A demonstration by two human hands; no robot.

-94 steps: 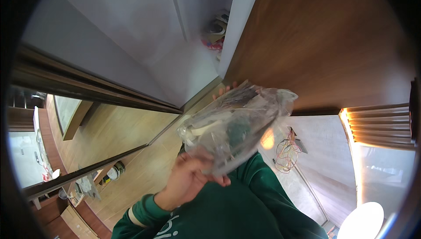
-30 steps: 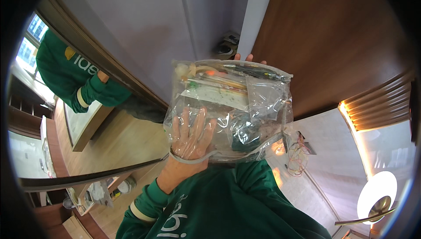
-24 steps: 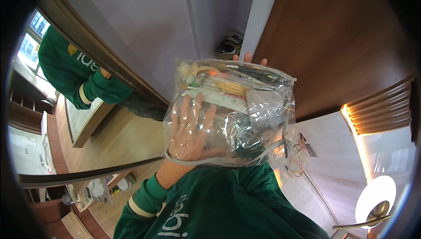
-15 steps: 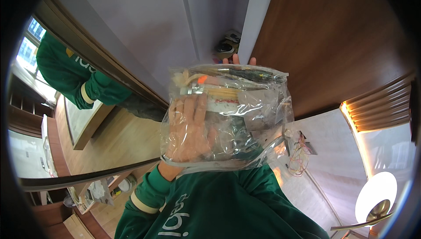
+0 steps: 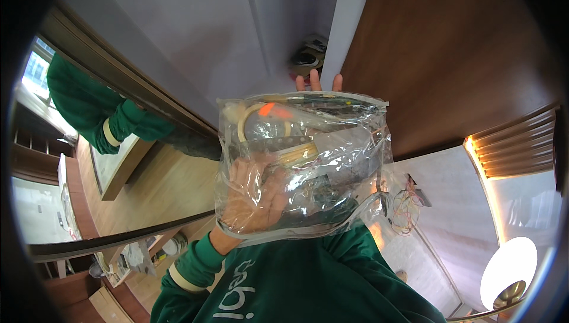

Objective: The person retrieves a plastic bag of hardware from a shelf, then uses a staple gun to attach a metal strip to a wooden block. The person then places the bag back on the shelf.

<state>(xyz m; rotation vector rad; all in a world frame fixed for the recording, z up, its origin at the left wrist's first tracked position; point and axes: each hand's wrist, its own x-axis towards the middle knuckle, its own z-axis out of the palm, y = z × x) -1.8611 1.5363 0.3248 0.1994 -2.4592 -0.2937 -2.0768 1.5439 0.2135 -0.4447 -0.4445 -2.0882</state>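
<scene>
A clear plastic bag point(image 5: 367, 198) is held up in front of my green top. My left hand point(image 5: 252, 195) shows through its film, the wrist entering at the lower left edge and the fingers bent in among the contents. The fingertips lie by a yellow striped piece point(image 5: 298, 154); film glare hides what they grip. A beige ring like a tape roll point(image 5: 242, 124), an orange-tipped piece point(image 5: 274, 110) and a grey flat piece point(image 5: 344, 145) are also inside. My right hand point(image 5: 317, 81) supports the bag from behind, with several spread fingertips showing above its top edge.
Shoes point(image 5: 308, 56) lie in a recess beyond the bag. A brown wood panel point(image 5: 450, 56) stands to the right, a mirror with a dark frame point(image 5: 118, 246) to the left. Loose coloured wires point(image 5: 406, 207) lie near a round lit lamp point(image 5: 510, 269) at lower right.
My left hand has shifted slightly down and its fingers have bent. Inside the bag, the beige ring has come into clearer view and the yellow striped piece has tilted.
</scene>
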